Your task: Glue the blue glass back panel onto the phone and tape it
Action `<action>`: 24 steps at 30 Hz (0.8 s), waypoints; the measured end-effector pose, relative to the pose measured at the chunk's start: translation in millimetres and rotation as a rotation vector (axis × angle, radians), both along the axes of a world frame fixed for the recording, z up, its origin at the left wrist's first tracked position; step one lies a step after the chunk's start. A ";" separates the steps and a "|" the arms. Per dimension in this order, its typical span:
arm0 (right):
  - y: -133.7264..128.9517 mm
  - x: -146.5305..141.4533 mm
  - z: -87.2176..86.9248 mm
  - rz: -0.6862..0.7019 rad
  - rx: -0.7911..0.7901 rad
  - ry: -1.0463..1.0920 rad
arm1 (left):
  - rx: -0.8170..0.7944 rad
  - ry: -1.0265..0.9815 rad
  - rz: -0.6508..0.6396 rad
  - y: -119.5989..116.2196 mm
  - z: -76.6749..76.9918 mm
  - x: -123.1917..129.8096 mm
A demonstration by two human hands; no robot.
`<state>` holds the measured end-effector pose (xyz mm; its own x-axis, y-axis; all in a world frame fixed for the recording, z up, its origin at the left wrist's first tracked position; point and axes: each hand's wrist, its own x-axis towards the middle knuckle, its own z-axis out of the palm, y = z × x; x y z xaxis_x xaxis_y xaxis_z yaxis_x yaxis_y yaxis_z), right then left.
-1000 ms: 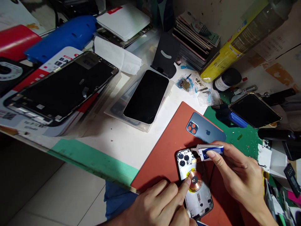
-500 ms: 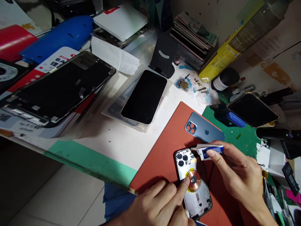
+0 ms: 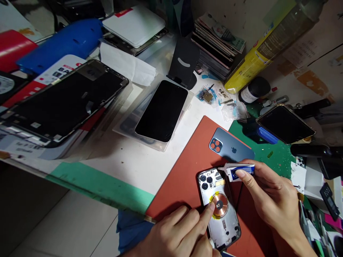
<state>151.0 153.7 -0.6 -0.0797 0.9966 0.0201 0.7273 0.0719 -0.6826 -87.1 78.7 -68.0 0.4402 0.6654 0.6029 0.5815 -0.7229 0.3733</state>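
Note:
An opened phone (image 3: 229,225) lies with its inside up, showing camera lenses at the top and a round copper coil (image 3: 223,206). My left hand (image 3: 184,232) is at its left edge, index fingertip pressed on the coil and the other fingers curled; a small white bit shows beneath them. Between thumb and fingers, my right hand (image 3: 273,192) pinches a blue and white glue tube (image 3: 242,172). The tube's nozzle points left, at the phone's top right corner. Just beyond lies a blue phone back glass (image 3: 232,144) with camera holes.
Under the work is a reddish-brown mat (image 3: 184,171), overlapping a green mat (image 3: 264,151). A dark-screened phone (image 3: 162,110) rests on a clear case at centre. Left lies a phone screen panel (image 3: 66,103). Behind stand a yellow spray can (image 3: 249,67) and a phone stand (image 3: 184,60).
The view has shifted slightly, so things sit a little further left. Both hands and the tube keep nearly the same place at the phone.

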 end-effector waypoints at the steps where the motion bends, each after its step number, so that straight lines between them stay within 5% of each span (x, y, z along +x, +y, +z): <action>1: 0.1 0.1 0.1 -0.003 0.003 0.002 | -0.001 -0.002 0.002 -0.2 -0.2 0.2; 24: 1.3 1.3 3.5 -0.027 0.006 0.008 | -0.013 -0.038 0.015 1.3 1.8 0.7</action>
